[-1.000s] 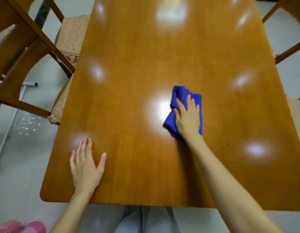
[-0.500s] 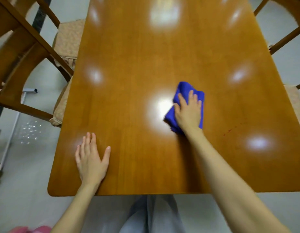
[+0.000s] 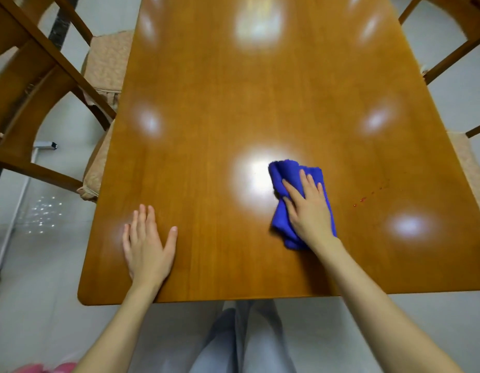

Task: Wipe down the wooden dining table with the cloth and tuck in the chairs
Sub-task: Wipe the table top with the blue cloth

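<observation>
**Blue cloth pressed flat under the right hand on the wooden tabletop**

Head view: the right hand [image 3: 309, 208] lies palm-down on a bunched blue cloth [image 3: 283, 224], fingers spread and pressing rather than clenched around it. The cloth sits on the tabletop [image 3: 247, 84] right of centre, towards the near edge, beside a bright reflection. The left hand [image 3: 147, 249] rests flat and released on the wood near the front left corner, holding nothing. A few small red specks [image 3: 364, 200] lie right of the cloth. Wooden chairs with beige cushions stand at the left [image 3: 37, 76] and right [image 3: 454, 49] sides, their seats partly under the tabletop.
</observation>
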